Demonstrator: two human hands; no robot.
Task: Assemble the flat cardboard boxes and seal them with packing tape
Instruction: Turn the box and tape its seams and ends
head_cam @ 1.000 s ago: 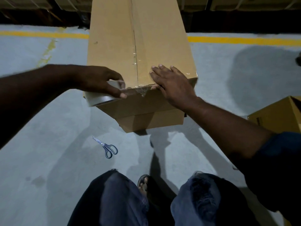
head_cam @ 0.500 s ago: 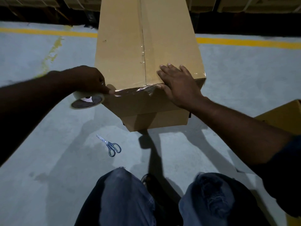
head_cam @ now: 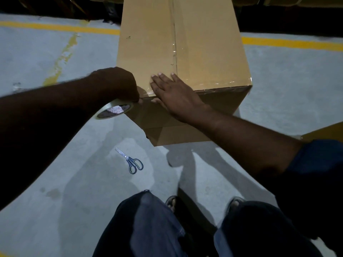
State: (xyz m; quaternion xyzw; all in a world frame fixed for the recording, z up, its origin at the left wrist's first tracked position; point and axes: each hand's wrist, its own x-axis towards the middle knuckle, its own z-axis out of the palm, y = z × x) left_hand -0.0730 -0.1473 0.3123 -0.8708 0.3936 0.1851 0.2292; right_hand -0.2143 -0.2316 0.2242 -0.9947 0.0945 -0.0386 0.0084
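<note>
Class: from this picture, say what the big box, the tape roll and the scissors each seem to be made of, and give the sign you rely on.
Box: brown cardboard, matte, with folded flaps and a centre seam.
Tape roll: probably clear glossy plastic film; the strip on the box edge glints.
Scissors: shiny blades, likely metal; dark handle loops, probably plastic.

The grey concrete floor [head_cam: 55, 191] with yellow painted lines carries a tall brown cardboard box [head_cam: 185, 52] and grey-handled steel scissors [head_cam: 130, 160] nearby.
</note>
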